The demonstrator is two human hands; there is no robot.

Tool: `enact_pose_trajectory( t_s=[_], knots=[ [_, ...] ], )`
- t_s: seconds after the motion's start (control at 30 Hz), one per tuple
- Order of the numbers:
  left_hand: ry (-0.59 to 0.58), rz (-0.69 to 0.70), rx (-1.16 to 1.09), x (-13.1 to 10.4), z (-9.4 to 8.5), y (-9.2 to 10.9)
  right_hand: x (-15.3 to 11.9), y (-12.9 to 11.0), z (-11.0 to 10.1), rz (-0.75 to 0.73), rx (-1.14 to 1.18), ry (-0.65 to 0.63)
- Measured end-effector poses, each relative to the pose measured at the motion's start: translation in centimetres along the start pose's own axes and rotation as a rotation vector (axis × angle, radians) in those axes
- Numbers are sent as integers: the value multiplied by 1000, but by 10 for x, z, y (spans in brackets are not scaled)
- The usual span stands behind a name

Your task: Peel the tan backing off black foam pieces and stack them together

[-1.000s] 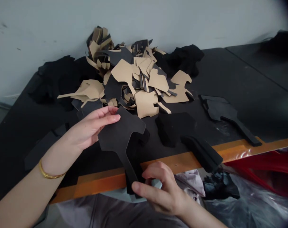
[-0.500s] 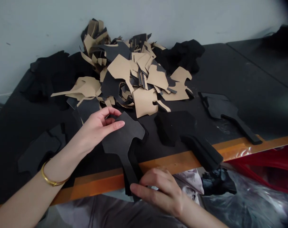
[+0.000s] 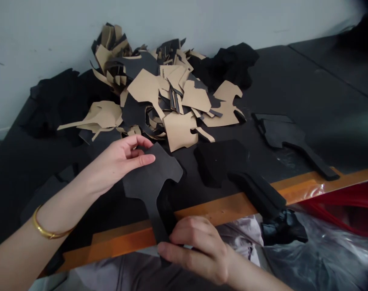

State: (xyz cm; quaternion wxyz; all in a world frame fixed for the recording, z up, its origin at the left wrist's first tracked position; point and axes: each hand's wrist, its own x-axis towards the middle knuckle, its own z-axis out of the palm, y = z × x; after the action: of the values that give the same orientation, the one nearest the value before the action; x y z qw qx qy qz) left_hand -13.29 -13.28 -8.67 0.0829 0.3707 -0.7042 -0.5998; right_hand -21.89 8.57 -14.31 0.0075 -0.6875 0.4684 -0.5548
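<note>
Black worktop (image 3: 293, 89) carries scraps (image 3: 180, 128) at twelve o'clock; left hand (image 3: 119, 161) and right hand (image 3: 200, 244) have fingers (image 3: 143, 160) clamped on one black piece (image 3: 147, 182).

Flat, black, narrow-tailed piece (image 3: 152, 176)

Left forearm (image 3: 59, 212) cut off; black piece (image 3: 152, 178) part-hidden

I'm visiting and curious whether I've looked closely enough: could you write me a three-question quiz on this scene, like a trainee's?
1. Which arm wears the gold bracelet?
2. True or false: the left hand and right hand touch the same black piece.
3. The strip along the near edge of the table is: A green, B orange, C white.

Key: 1 the left; 2 true; 3 B.
</note>
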Motion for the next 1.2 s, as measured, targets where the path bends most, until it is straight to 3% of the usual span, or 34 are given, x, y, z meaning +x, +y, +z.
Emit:
enact_pose_trajectory(
  t_s=[0.47,1.2],
  knots=[
    [24,-98,-7,6,0,-11,-4,5,-2,15,41,-19],
    [42,-47,57,8,1,-16,-8,4,0,40,60,-19]
  ],
)
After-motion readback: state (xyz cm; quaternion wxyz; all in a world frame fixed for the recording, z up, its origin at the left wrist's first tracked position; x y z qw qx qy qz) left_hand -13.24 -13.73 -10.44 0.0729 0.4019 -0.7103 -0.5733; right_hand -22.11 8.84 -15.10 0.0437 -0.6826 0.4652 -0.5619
